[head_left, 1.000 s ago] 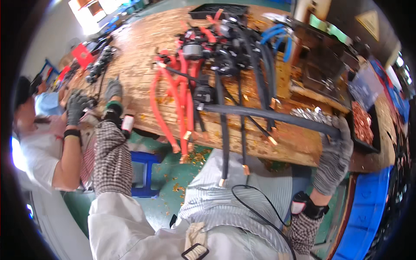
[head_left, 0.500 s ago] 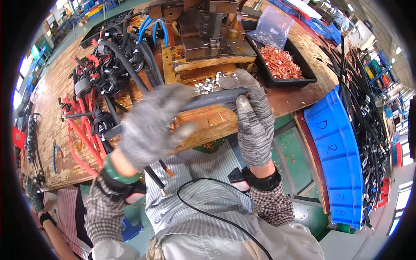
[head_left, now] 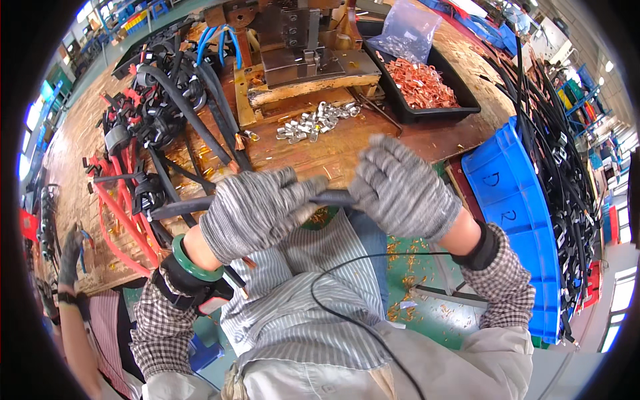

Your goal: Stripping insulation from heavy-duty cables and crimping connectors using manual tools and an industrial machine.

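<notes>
A thick black cable point(head_left: 332, 197) lies across in front of me at the near table edge. My left hand point(head_left: 253, 212), in a grey knit glove, is closed round it. At the cable's right end, my gloved right hand point(head_left: 408, 193) grips it with fingers together and pointing up; the tip is hidden behind them. Beyond my hands, small silver cable lugs point(head_left: 317, 123) lie in a loose pile on the wooden table point(head_left: 287, 157). A metal press point(head_left: 307, 60) on a yellow base stands just behind the lugs.
A black tray point(head_left: 437, 115) of copper pieces point(head_left: 420, 83) with a plastic bag point(head_left: 407, 30) stands right of the press. Black and red cables point(head_left: 160, 127) heap up at left. A blue bin point(head_left: 513, 220) borders the right side. A co-worker's gloved hand point(head_left: 70, 257) shows at far left.
The cable has come down toward me, away from the lugs. My right hand has swung lower and outward, its fingers now up. My left hand has shifted slightly and settled. The co-worker's hand has risen.
</notes>
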`<control>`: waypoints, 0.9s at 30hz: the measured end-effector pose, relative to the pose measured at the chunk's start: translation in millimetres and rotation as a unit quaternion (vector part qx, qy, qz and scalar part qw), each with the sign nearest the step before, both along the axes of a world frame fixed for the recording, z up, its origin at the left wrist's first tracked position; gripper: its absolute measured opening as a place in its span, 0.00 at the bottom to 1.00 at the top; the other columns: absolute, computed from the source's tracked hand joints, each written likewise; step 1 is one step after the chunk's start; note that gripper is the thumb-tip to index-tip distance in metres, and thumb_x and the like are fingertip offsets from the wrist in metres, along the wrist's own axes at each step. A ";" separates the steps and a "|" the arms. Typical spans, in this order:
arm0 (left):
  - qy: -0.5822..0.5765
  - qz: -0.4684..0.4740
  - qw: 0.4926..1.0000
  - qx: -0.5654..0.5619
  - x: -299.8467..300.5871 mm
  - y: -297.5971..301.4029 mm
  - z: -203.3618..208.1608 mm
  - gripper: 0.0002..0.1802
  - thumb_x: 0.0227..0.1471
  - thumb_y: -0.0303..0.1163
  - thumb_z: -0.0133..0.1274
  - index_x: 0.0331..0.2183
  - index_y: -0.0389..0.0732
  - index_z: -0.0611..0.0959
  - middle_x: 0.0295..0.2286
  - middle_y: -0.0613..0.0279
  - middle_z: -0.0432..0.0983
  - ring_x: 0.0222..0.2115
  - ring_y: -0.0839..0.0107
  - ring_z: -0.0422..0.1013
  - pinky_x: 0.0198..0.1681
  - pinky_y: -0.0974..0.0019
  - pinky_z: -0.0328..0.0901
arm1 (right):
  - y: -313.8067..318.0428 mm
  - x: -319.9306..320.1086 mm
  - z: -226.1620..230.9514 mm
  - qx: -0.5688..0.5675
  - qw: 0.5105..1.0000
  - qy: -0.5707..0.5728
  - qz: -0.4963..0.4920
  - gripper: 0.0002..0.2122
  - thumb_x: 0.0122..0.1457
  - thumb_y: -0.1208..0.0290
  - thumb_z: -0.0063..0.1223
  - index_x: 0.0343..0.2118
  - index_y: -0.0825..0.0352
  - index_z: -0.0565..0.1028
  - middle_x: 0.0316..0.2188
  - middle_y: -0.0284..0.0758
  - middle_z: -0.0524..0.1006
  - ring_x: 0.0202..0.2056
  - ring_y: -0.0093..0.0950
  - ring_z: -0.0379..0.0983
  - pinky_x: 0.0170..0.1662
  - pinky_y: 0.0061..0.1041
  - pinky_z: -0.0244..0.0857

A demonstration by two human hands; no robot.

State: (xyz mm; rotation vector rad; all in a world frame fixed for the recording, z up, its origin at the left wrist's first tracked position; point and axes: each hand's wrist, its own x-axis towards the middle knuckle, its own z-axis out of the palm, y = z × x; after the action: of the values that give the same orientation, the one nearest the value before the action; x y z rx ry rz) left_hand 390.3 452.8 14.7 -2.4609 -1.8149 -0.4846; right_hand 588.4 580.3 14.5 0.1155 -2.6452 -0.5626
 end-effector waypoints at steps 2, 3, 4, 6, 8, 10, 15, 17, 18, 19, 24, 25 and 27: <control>0.035 -0.041 0.999 -0.006 -1.0 -1.9 -5.9 0.21 0.43 0.40 0.53 0.43 0.49 0.75 0.21 0.63 0.67 0.21 0.64 0.68 0.22 0.62 0.62 | -10.8 9.7 3.2 -0.023 0.999 -0.049 -0.003 0.09 0.45 0.66 0.45 0.25 0.66 0.72 0.23 0.38 0.72 0.32 0.35 0.71 0.46 0.38 0.61; 0.034 -0.038 0.999 -0.008 -1.9 -4.2 -9.3 0.21 0.43 0.40 0.53 0.43 0.49 0.75 0.21 0.63 0.67 0.21 0.64 0.68 0.22 0.62 0.62 | -16.3 12.8 4.3 -0.046 0.994 -0.097 -0.007 0.09 0.45 0.66 0.45 0.25 0.66 0.72 0.22 0.37 0.72 0.31 0.35 0.70 0.43 0.37 0.63; 0.026 -0.057 0.998 -0.006 -2.6 -6.3 -12.0 0.22 0.43 0.40 0.53 0.43 0.49 0.76 0.21 0.63 0.67 0.20 0.65 0.68 0.21 0.63 0.62 | -19.1 13.5 2.7 -0.060 0.993 -0.098 0.002 0.09 0.43 0.66 0.47 0.24 0.65 0.73 0.21 0.36 0.71 0.28 0.33 0.70 0.36 0.32 0.64; -0.001 -0.102 0.994 0.029 -3.6 -7.4 -16.6 0.22 0.42 0.38 0.54 0.43 0.49 0.76 0.18 0.64 0.65 0.17 0.66 0.67 0.19 0.64 0.61 | -26.7 17.0 -2.5 -0.133 0.988 -0.073 -0.003 0.09 0.44 0.66 0.48 0.24 0.66 0.73 0.21 0.36 0.71 0.28 0.32 0.70 0.33 0.31 0.64; -0.020 -0.120 0.992 0.030 -2.8 -9.9 -13.0 0.22 0.41 0.38 0.54 0.43 0.50 0.76 0.17 0.65 0.64 0.16 0.67 0.66 0.17 0.64 0.60 | -31.8 23.5 -9.0 -0.272 0.962 -0.016 0.027 0.09 0.48 0.65 0.50 0.24 0.66 0.73 0.22 0.38 0.71 0.25 0.31 0.70 0.26 0.28 0.63; -0.037 -0.136 0.990 0.031 -4.0 -11.1 -14.0 0.21 0.41 0.37 0.55 0.43 0.51 0.76 0.17 0.65 0.64 0.15 0.67 0.65 0.16 0.65 0.59 | -47.3 29.2 -27.6 -0.480 0.877 0.019 0.017 0.11 0.52 0.63 0.48 0.23 0.66 0.72 0.20 0.37 0.70 0.22 0.30 0.68 0.26 0.28 0.63; 0.076 -0.162 0.983 0.051 -7.2 -15.0 -17.7 0.22 0.40 0.36 0.55 0.42 0.53 0.76 0.15 0.68 0.62 0.12 0.71 0.63 0.11 0.67 0.56 | -63.3 29.2 -42.1 -0.981 0.190 -0.040 0.023 0.18 0.63 0.63 0.38 0.18 0.68 0.64 0.12 0.30 0.61 0.17 0.23 0.59 0.24 0.24 0.58; 0.084 -0.150 0.984 0.039 -4.4 -15.4 -15.7 0.23 0.39 0.37 0.55 0.43 0.52 0.76 0.15 0.68 0.62 0.12 0.71 0.63 0.11 0.67 0.56 | -65.3 34.7 -48.3 -0.981 0.190 -0.032 0.023 0.14 0.61 0.65 0.40 0.22 0.69 0.66 0.14 0.33 0.64 0.18 0.27 0.62 0.26 0.26 0.60; 0.081 -0.146 0.984 0.053 -5.3 -13.5 -15.7 0.23 0.39 0.37 0.55 0.43 0.52 0.76 0.15 0.68 0.62 0.12 0.71 0.63 0.11 0.67 0.56 | -66.7 37.2 -49.9 -0.923 0.383 -0.008 -0.020 0.12 0.60 0.66 0.42 0.25 0.69 0.68 0.16 0.35 0.66 0.19 0.29 0.64 0.27 0.28 0.61; 0.079 -0.143 0.984 0.068 -6.1 -12.6 -16.2 0.23 0.39 0.37 0.55 0.43 0.52 0.76 0.16 0.68 0.62 0.13 0.70 0.63 0.11 0.66 0.56 | -67.4 39.5 -50.5 -0.825 0.561 0.018 -0.061 0.10 0.59 0.67 0.44 0.29 0.69 0.70 0.19 0.36 0.68 0.20 0.32 0.65 0.28 0.29 0.62; 0.044 -0.125 0.988 0.076 -7.1 -8.7 -23.1 0.24 0.40 0.38 0.55 0.44 0.51 0.75 0.16 0.67 0.61 0.13 0.70 0.63 0.11 0.66 0.55 | -56.6 24.5 -37.2 -0.696 0.712 0.010 -0.094 0.10 0.56 0.66 0.48 0.33 0.69 0.72 0.25 0.40 0.73 0.24 0.34 0.70 0.27 0.31 0.63; 0.063 -0.114 0.989 0.073 -6.0 -9.1 -22.3 0.23 0.40 0.37 0.54 0.43 0.51 0.75 0.16 0.67 0.61 0.13 0.70 0.63 0.11 0.66 0.55 | -54.4 22.7 -42.0 -0.621 0.777 0.046 -0.094 0.10 0.55 0.66 0.48 0.30 0.69 0.73 0.22 0.39 0.72 0.23 0.35 0.69 0.26 0.30 0.62; 0.085 -0.097 0.989 0.068 -4.3 -10.4 -20.9 0.23 0.40 0.37 0.53 0.43 0.50 0.74 0.16 0.67 0.61 0.13 0.70 0.64 0.10 0.66 0.55 | -50.5 18.0 -43.6 -0.542 0.832 0.081 -0.087 0.10 0.55 0.65 0.48 0.28 0.68 0.73 0.20 0.39 0.71 0.23 0.35 0.69 0.26 0.30 0.61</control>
State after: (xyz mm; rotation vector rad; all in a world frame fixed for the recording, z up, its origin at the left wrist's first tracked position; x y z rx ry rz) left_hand 386.0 442.5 -6.2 -2.5109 -1.4379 -0.3805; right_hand 606.4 529.7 -29.1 -0.4909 -2.4082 0.8835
